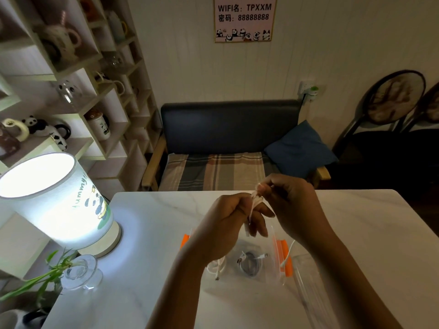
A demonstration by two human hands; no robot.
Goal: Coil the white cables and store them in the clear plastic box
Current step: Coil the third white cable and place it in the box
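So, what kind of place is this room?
Probably a small café or guesthouse lounge: a framed WiFi password sign with pandas hangs on the wall, white cubby shelves of panda mugs stand left, and a dark cushioned wooden bench faces the white marble table.

Two hands (228,217) (289,205), one clear box (275,243), three white cables (253,207) (249,260) (217,269) (one coiled inside), one lamp (59,205).

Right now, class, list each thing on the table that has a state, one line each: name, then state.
Lamp: switched on, glowing.
Clear plastic box: open, coiled cable inside.
White cable: off the table, bunched between both hands.
Left hand: grip closed on the white cable.
Right hand: pinching the cable's upper end.
Loose cable end: uncoiled, beside the box.
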